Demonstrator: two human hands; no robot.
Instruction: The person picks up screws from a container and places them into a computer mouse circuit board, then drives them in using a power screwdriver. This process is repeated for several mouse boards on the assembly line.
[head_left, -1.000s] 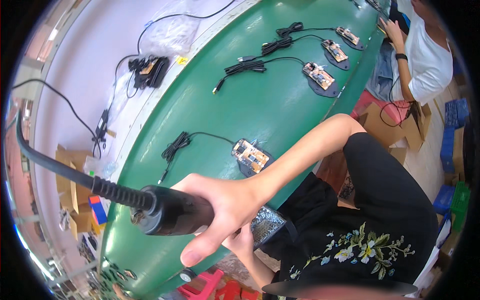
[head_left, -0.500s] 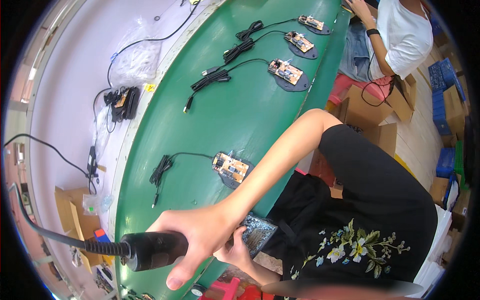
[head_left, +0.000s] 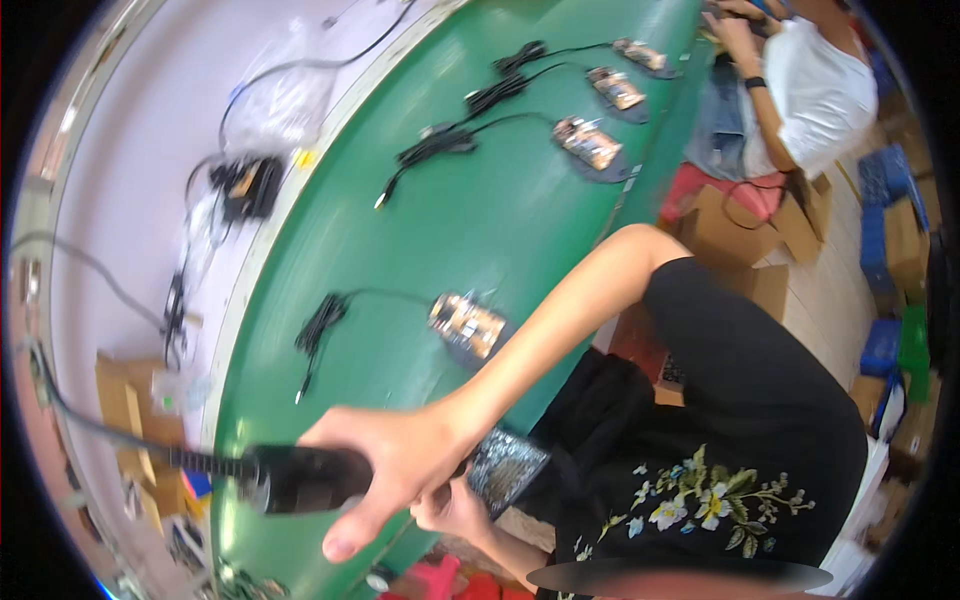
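My right hand (head_left: 385,465) is wrapped round a black corded electric screwdriver (head_left: 315,480), above the green work surface. Lower down, my left hand (head_left: 455,512) has its fingers drawn together; whatever they hold is hidden. Beside it is a shallow tray (head_left: 508,470) of small silvery pieces, probably screws, partly covered by my right wrist. Just beyond my right forearm lies an opened computer mouse (head_left: 468,325), a tan circuit board on a dark oval base. Its bundled black cable (head_left: 320,325) stretches to the left.
Farther up the green belt (head_left: 400,250) lie three more opened mice (head_left: 590,142) with bundled cables. Past the rim are a plastic bag (head_left: 285,100), a black adapter-like bundle (head_left: 250,188) and a cardboard box (head_left: 125,400). A co-worker (head_left: 800,90) sits at upper right, near cartons (head_left: 735,225).
The view has shifted slightly and blurred. My right hand still grips the screwdriver, slightly higher in view. My left hand has drawn back from the tray, its thumb no longer raised.
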